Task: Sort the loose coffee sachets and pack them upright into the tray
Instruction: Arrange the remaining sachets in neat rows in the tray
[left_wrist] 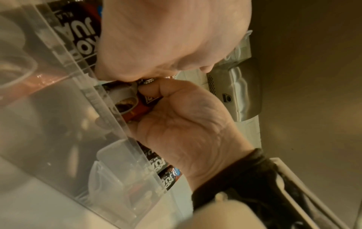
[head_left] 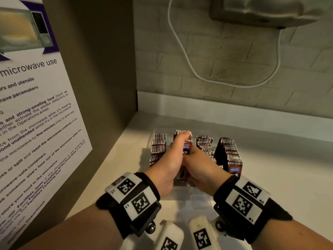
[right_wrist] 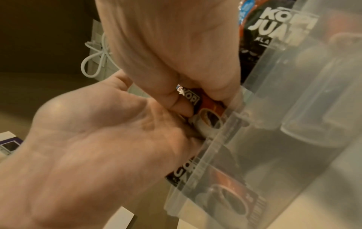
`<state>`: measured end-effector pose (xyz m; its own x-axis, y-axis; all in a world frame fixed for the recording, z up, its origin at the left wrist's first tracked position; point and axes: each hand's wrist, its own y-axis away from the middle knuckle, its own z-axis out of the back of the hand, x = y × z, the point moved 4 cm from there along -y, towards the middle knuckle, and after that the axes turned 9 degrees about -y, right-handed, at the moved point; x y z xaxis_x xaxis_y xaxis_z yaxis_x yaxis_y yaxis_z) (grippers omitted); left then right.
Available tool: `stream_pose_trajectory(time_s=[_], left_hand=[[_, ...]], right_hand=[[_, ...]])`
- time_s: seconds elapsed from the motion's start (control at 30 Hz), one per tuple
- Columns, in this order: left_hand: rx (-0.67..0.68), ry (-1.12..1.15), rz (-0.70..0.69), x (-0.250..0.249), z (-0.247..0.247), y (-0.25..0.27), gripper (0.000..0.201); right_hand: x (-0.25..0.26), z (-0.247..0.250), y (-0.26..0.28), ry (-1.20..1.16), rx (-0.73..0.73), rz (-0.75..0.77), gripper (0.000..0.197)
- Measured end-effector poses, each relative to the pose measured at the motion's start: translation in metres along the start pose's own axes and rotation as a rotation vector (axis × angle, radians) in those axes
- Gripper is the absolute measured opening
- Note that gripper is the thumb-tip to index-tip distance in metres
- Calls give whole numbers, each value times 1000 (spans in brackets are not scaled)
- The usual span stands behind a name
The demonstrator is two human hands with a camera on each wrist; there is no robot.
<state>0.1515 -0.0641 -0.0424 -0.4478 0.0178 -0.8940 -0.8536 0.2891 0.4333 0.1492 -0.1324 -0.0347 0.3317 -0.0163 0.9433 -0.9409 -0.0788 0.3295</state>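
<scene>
A clear plastic tray (head_left: 200, 197) sits on the white counter with several rows of brown coffee sachets (head_left: 158, 147) standing upright in it. My left hand (head_left: 180, 147) grips a bundle of sachets (head_left: 186, 146) in the second row from the left, thumb lying over their tops. My right hand (head_left: 194, 159) meets it from the right and pinches the same bundle lower down. In the wrist views a sachet with a coffee-cup picture (left_wrist: 135, 105) (right_wrist: 207, 116) is squeezed between the two palms, just above the tray wall (left_wrist: 78, 108) (right_wrist: 293, 108). The fingertips are hidden.
A brown side panel with a microwave notice (head_left: 36, 114) stands close on the left. A brick wall with a looping white cable (head_left: 189, 60) is behind, and a grey appliance (head_left: 261, 11) hangs at top right. Bare counter (head_left: 279, 159) lies right of the tray.
</scene>
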Motion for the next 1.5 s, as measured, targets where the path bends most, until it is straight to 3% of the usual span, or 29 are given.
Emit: stream_pose_trajectory(time_s=[0.2, 0.37, 0.5, 0.83, 1.07, 1.17, 1.43, 1.5], left_hand=[[-50, 90, 31, 9, 2, -10, 65], [-61, 176, 64, 11, 7, -19, 78], [-93, 202, 76, 15, 13, -23, 70], [-62, 137, 47, 17, 14, -21, 67], [-25, 73, 14, 15, 12, -20, 69], [-26, 77, 6, 15, 11, -20, 57], [-25, 97, 1, 10, 9, -12, 76], [-51, 86, 2, 10, 10, -11, 60]], right_hand=[[-12, -2, -9, 8, -30, -59, 33], [-13, -2, -14, 70, -71, -60, 37], [-11, -2, -15, 163, -119, -42, 32], [-16, -3, -18, 195, -160, 16, 26], [-23, -3, -28, 127, -149, 34, 44], [-27, -1, -31, 123, -150, 22, 48], [-19, 5, -17, 168, -177, 26, 27], [-17, 5, -14, 184, -169, 45, 24]])
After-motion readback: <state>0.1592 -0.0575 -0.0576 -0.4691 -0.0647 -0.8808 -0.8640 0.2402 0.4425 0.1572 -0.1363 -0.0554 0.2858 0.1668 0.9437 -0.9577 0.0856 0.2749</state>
